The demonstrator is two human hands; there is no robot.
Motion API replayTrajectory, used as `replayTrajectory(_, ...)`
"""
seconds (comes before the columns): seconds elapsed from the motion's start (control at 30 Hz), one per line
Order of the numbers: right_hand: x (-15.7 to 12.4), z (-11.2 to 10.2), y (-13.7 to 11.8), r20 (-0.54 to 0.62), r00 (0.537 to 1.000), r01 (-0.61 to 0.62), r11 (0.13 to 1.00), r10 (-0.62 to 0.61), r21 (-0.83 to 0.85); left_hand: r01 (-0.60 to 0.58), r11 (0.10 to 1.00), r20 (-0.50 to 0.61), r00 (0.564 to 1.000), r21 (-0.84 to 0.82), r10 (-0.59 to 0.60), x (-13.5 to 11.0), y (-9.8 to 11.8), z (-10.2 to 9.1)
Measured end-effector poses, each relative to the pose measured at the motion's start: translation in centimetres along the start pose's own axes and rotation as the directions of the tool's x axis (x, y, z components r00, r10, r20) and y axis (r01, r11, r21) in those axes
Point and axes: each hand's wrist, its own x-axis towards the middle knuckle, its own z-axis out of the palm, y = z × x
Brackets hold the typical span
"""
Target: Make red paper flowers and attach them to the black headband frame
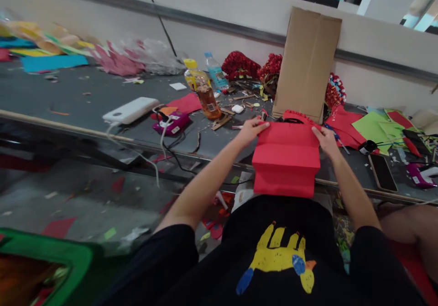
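A sheet of red paper (pixel 286 155) with several crosswise creases hangs over the table's front edge toward my lap. My left hand (pixel 252 131) pinches its upper left corner between thumb and fingers. At the upper right corner my right hand (pixel 325 140) grips the same sheet. Just behind the paper, a red scalloped strip (pixel 297 115) and something black show in part. A tall piece of brown cardboard (pixel 306 64) leans upright against the partition beyond. To the right of my right hand lies a blue pen (pixel 337 137).
A bottle of amber drink (pixel 207 98), a water bottle (pixel 216 73), a white power bank (pixel 130 110) and a purple power strip (pixel 171 124) stand left. A phone (pixel 382 172) and green paper (pixel 374 125) lie right. A green bin (pixel 78 260) sits lower left; another person's leg (pixel 407 219) shows right.
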Motion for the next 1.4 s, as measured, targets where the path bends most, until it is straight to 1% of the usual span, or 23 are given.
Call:
replayTrajectory(0.07, -1.0, 0.7, 2.8, -0.083, 0.996, -0.03, 0.999, 0.029, -0.017, 0.024, 1.0, -0.021, 1.0, 0.006, -0.024, -0.3, -2.2, 1.0)
replayTrajectory(0.1, -1.4, 0.9, 3.9, -0.119, 0.992, -0.036, 0.999, 0.031, -0.037, 0.004, 1.0, -0.03, 1.0, 0.022, -0.003, -0.5, -3.1, 1.4)
replayTrajectory(0.13, -1.8, 1.0, 4.7, -0.125, 0.992, -0.034, 0.997, 0.025, -0.063, -0.025, 0.998, -0.019, 0.999, 0.052, 0.026, -0.6, -3.8, 1.6)
replayTrajectory(0.17, -2.0, 1.1, 5.4, -0.121, 0.992, -0.029, 0.996, 0.019, -0.079, -0.051, 0.996, -0.03, 0.998, 0.069, 0.053, -0.7, -4.3, 1.7)
replayTrajectory(0.23, -2.1, 1.1, 6.1, -0.109, 0.994, -0.02, 0.993, 0.008, -0.116, -0.078, 0.992, -0.055, 0.995, 0.097, 0.083, -0.7, -5.0, 1.7)
replayTrajectory(0.37, -1.9, 1.2, 7.1, -0.109, 0.994, 0.005, 0.981, -0.026, -0.194, -0.064, 0.991, -0.109, 0.991, 0.116, 0.077, -0.3, -5.9, 1.4)
replayTrajectory(0.5, -2.0, 1.4, 7.7, -0.138, 0.989, 0.011, 0.969, -0.046, -0.246, -0.078, 0.993, -0.103, 0.991, 0.09, 0.087, 0.1, -6.7, 1.5)
replayTrajectory(0.63, -2.0, 1.2, 7.8, -0.159, 0.985, 0.018, 0.963, -0.063, -0.269, -0.076, 0.994, -0.094, 0.992, 0.079, 0.083, 0.2, -7.0, 1.6)
replayTrajectory(0.8, -1.7, 1.2, 7.7, -0.177, 0.983, 0.003, 0.961, -0.055, -0.278, -0.089, 0.99, -0.092, 0.991, 0.11, 0.1, 0.4, -7.1, 1.5)
replayTrajectory(1.0, -1.4, 1.0, 8.3, -0.208, 0.977, -0.014, 0.958, -0.048, -0.287, -0.102, 0.99, -0.079, 0.991, 0.102, 0.11, 0.6, -7.3, 1.4)
replayTrajectory(1.13, -1.3, 0.8, 8.7, -0.234, 0.972, -0.034, 0.965, -0.029, -0.261, -0.099, 0.991, -0.155, 0.982, 0.089, 0.112, 0.6, -7.2, 1.3)
replayTrajectory(1.2, -1.4, 0.8, 8.7, -0.21, 0.977, -0.032, 0.967, -0.022, -0.252, -0.097, 0.993, -0.18, 0.978, 0.063, 0.107, 0.6, -7.1, 1.2)
replayTrajectory(1.3, -1.5, 0.8, 8.6, -0.176, 0.984, -0.007, 0.973, -0.034, -0.229, -0.085, 0.996, -0.18, 0.98, -0.007, 0.083, 0.6, -6.9, 1.3)
replayTrajectory(1.37, -1.5, 0.8, 8.5, -0.204, 0.978, 0.008, 0.982, -0.047, -0.191, -0.062, 0.996, -0.141, 0.989, -0.064, 0.052, 0.4, -6.6, 1.4)
replayTrajectory(1.4, -1.6, 0.8, 8.5, -0.228, 0.972, 0.013, 0.985, -0.053, -0.174, -0.044, 0.995, -0.101, 0.994, -0.093, 0.034, 0.3, -6.4, 1.5)
